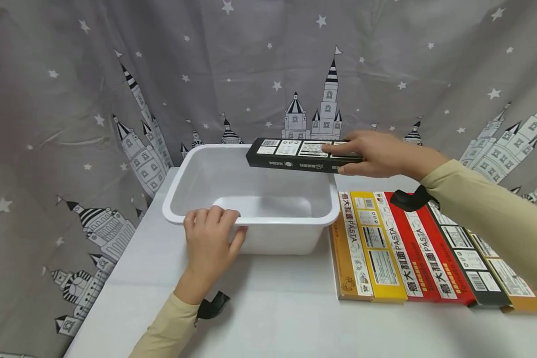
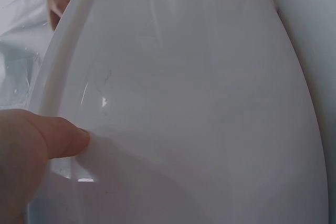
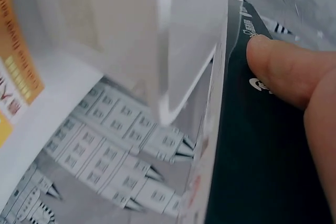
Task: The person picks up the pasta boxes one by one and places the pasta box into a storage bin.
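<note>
On my far left hangs a grey curtain [image 1: 36,124] printed with castles and stars, which runs on behind everything. My left forearm, in a pale sleeve [image 1: 167,323], slants up from the bottom edge, with one black strap [image 1: 212,305] at the wrist. My left hand [image 1: 211,243] is back-up, four fingertips hooked over the near rim of the one white bin [image 1: 277,239], thumb pressed to its outer wall, so I'm pinching the rim.

The bin stands on the white tabletop [image 1: 268,318]. Above its far right part I have a dark box [image 1: 304,155], lying roughly level with its left end over the opening. I can't tell whether it touches the rim. My right hand [image 1: 373,154] pinches that box at its right end: thumb on the near side, fingers on the labelled top, index stretched leftward. The right forearm comes in from the right edge, slanting up to the left, a second black strap below the wrist.

Under that arm six boxes lie side by side on the tabletop: one orange-brown box [image 1: 350,248], one yellow box [image 1: 380,248], two red boxes [image 1: 452,251], a second dark one, and one orange box [image 1: 514,283] furthest right. That makes seven boxes, two of them dark.
</note>
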`<move>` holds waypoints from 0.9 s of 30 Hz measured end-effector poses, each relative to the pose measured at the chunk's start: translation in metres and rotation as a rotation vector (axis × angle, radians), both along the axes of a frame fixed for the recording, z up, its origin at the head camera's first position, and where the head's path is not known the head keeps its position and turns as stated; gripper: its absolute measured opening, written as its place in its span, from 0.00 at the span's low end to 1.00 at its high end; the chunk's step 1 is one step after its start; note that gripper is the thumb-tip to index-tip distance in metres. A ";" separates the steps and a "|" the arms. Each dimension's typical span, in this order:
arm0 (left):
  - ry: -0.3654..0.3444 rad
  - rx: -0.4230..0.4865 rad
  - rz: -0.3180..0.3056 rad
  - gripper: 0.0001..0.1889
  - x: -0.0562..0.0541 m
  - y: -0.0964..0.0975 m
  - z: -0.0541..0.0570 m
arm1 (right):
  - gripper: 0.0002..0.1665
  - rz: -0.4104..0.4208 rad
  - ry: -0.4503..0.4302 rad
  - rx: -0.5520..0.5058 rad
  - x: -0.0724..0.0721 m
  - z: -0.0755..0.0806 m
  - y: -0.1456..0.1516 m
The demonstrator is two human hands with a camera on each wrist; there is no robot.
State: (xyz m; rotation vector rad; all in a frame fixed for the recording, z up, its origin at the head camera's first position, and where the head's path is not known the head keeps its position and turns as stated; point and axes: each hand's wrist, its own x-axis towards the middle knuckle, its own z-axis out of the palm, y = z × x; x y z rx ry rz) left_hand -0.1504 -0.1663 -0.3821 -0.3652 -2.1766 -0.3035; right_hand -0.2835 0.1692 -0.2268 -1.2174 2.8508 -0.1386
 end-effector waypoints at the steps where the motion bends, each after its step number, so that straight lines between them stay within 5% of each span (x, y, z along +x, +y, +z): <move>1: 0.003 0.000 -0.001 0.09 0.000 0.000 0.001 | 0.34 0.009 -0.003 0.002 -0.002 -0.001 -0.006; 14: 0.008 0.016 -0.001 0.10 0.001 0.001 0.000 | 0.34 0.141 -0.069 0.068 -0.022 -0.012 -0.079; 27: -0.027 0.001 0.000 0.11 0.002 0.000 0.001 | 0.33 0.124 -0.150 0.132 -0.032 -0.026 -0.121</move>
